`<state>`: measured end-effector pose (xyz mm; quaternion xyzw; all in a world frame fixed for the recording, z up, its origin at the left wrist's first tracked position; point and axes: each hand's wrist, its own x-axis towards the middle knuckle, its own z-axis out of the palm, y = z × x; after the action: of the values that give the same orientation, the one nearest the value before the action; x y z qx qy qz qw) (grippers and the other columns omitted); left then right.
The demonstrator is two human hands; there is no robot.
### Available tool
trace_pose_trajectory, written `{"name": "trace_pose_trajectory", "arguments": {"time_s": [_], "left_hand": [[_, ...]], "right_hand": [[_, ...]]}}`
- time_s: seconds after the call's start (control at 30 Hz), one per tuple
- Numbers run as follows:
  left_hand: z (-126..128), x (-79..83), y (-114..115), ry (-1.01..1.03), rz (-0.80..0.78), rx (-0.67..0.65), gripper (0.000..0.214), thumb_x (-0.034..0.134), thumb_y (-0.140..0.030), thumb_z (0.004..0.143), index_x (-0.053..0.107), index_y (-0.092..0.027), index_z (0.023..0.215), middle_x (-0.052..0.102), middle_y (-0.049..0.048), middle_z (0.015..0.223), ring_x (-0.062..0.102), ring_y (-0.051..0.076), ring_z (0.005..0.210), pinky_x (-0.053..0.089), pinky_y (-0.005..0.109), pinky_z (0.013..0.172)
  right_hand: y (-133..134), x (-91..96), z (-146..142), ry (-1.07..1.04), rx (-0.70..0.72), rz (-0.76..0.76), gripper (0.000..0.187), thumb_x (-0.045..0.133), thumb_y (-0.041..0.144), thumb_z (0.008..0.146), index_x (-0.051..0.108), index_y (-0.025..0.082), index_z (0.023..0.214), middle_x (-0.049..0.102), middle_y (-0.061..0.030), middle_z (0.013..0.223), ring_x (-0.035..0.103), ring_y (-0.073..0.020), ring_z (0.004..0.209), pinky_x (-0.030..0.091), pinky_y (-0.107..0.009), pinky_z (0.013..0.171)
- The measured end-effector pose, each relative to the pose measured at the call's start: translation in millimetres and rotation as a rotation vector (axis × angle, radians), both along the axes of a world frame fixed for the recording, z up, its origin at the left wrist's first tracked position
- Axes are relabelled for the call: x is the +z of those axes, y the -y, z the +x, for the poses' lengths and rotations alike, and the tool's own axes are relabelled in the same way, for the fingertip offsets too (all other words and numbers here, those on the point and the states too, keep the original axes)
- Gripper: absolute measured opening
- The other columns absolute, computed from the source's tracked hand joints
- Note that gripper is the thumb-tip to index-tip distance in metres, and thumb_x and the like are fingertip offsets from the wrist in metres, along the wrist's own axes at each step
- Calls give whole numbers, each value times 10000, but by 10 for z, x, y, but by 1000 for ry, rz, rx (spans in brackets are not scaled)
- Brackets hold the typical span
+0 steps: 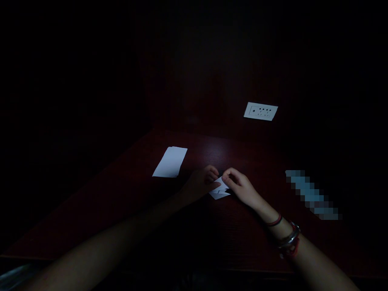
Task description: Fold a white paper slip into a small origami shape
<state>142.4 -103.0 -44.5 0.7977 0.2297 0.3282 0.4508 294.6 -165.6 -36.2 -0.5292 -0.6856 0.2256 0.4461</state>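
Observation:
A small piece of folded white paper (222, 185) is held between my two hands, low over the dark red table. My left hand (203, 180) grips its left side, thumb laid on the paper and fingers curled. On the upper right edge, my right hand (238, 184) pinches it between thumb and bent fingers. The lower part of the paper comes to a point towards me, with overlapping folds across its middle. Bracelets (290, 237) circle my right wrist.
Several white paper sheets (170, 162) lie in a loose stack on the table (127, 194), left of my hands. A blurred-out bluish long thing (312, 196) lies to the right. A white socket plate (260, 111) is set in the dark back wall.

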Motion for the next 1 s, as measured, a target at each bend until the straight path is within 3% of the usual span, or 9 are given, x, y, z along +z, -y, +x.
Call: {"name": "trace_pose_trajectory", "arguments": {"time_s": [0.17,0.37,0.53,0.7,0.9,1.0], "left_hand": [[-33,4,-22,-8,7,21,214,534,-283,672,436,-167,823,539,-8,732,539,103,661,435,225,572],[-27,7,-39,-26,7,5,170,506,-243,689,447,-169,829,530,-10,734,529,93,657,420,210,560],[-3,-17,-31,-47,-11,-16,185,516,-275,675,463,-167,816,537,-12,725,520,96,646,407,210,550],[-14,-23,-38,-95,71,-4,140,502,-255,681,499,-162,785,527,-18,703,481,85,607,369,196,520],[-41,2,-98,-103,-34,-57,154,499,-279,681,510,-140,746,509,-20,641,462,79,571,339,185,495],[-71,15,-135,-118,-40,-23,155,505,-280,673,518,-141,739,509,-24,625,458,79,564,326,181,490]], "right_hand": [[-22,-9,42,-58,137,-142,210,425,323,747,512,141,807,504,-3,666,453,-93,605,376,-205,550],[-1,12,28,101,-2,-57,233,417,334,748,536,139,704,473,11,573,414,-84,525,332,-188,476],[43,60,-23,212,-47,60,214,390,289,768,540,146,711,506,-2,622,440,-94,573,343,-200,531],[38,32,-8,196,-1,5,205,412,303,759,548,151,737,522,2,626,453,-90,570,345,-193,527],[19,33,-15,190,-84,10,234,439,336,737,552,140,681,497,3,579,420,-83,534,324,-188,498],[-13,15,8,134,-13,-84,269,431,366,733,544,129,678,496,1,574,424,-82,531,329,-181,487]]}}
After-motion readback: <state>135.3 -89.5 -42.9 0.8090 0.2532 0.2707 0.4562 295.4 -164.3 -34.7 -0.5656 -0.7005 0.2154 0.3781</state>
